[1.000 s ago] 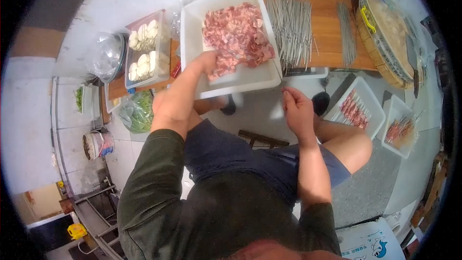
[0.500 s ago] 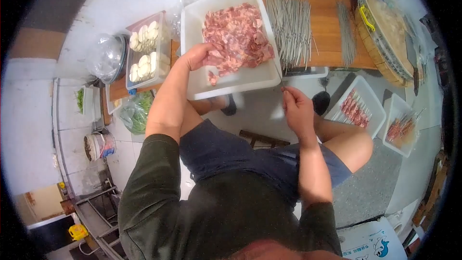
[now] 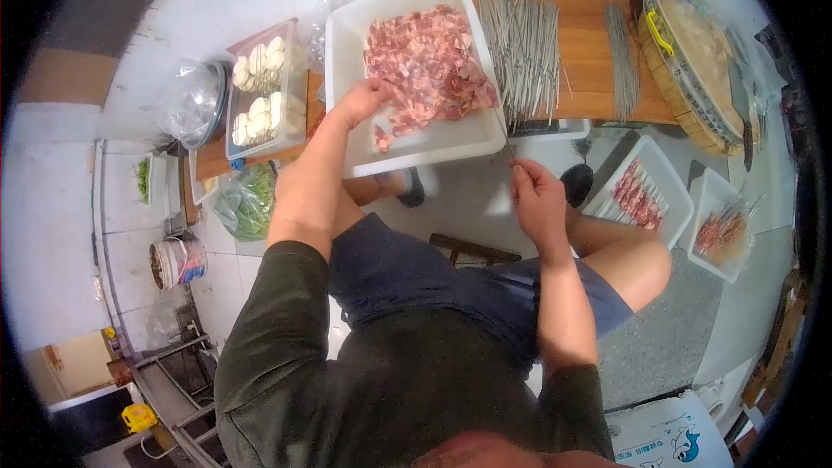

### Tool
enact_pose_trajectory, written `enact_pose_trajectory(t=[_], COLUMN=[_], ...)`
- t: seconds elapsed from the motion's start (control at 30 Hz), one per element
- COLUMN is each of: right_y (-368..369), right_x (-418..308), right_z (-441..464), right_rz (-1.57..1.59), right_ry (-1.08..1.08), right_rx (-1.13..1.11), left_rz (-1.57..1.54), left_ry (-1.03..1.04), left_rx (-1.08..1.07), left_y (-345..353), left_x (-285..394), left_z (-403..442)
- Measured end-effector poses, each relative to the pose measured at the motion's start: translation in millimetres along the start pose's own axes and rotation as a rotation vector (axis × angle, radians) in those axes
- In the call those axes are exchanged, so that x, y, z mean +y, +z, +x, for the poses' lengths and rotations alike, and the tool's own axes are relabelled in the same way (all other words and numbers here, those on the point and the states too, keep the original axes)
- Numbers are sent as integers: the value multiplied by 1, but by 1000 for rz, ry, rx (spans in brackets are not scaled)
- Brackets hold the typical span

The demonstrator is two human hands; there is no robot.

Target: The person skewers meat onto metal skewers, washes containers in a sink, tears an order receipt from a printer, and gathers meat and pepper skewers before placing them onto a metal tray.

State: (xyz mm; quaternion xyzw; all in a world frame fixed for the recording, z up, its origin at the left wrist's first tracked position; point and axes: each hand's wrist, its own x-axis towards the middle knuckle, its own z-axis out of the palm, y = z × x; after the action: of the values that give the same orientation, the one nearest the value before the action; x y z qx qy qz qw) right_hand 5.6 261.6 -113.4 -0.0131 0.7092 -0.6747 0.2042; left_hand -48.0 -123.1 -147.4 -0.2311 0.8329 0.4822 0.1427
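A white tray (image 3: 360, 152) of raw cut meat (image 3: 425, 56) rests on the wooden table in front of me. My left hand (image 3: 366, 100) is inside it, fingers closed at the left edge of the meat; what is between the fingertips cannot be made out. Just below the tray's lower right corner, my right hand (image 3: 539, 199) is closed in a pinch on a thin metal skewer (image 3: 510, 150). Only the skewer's tip end shows past the fingers. Many loose metal skewers (image 3: 520, 52) lie right of the tray.
A second skewer bundle (image 3: 622, 61) and a round wooden board (image 3: 693, 61) are at the right. Containers of skewered meat (image 3: 640, 195) and thinner skewers (image 3: 724, 230) stand lower right. At left are a box of white skewered slices (image 3: 260, 91), bagged greens (image 3: 247, 208) and a bucket (image 3: 178, 263).
My left hand has shifted slightly within the tray, at the edge of the meat. My right hand stays nearly in place with the skewer, which shows a little more clearly.
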Motion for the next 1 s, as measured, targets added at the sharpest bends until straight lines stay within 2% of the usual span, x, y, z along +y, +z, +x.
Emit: enact_pose_trajectory(t=[0.07, 0.17, 0.27, 0.37, 0.47, 0.57, 0.67, 0.77, 0.9, 0.93, 1.0], right_y=[-2, -4, -3, -2, -1, -1, -1, -3, -1, 1, 2], right_x=[0, 0, 0, -1, -2, -1, 1, 2, -1, -2, 0], right_z=[0, 0, 1, 2, 3, 3, 3, 2, 1, 1, 2], right_rz=[-14, 0, -16, -36, -46, -49, -28, -37, -52, -52, -46], right_ry=[20, 39, 45, 49, 52, 30, 24, 30, 29, 27, 20], right_rx=[-15, -10, 13, 14, 4, -5, -4, 4, 2, -2, -34], left_rz=[132, 161, 104, 406, 544, 476, 469, 295, -467, -570, -850], left_ry=[30, 290, -89, -51, 7, 0, -2, 2, -96, -69, -42], left_rx=[119, 364, 302, 238, 257, 347, 329, 317, 161, 38, -3], left_y=[10, 13, 7, 15, 32, 40, 35, 27, 10, 3, 8], left_x=[26, -6, 1, 6, 8, -3, -18, 0, -12, -11, 14], left_z=[-17, 13, 16, 10, 6, 23, 37, 16, 12, 8, -10])
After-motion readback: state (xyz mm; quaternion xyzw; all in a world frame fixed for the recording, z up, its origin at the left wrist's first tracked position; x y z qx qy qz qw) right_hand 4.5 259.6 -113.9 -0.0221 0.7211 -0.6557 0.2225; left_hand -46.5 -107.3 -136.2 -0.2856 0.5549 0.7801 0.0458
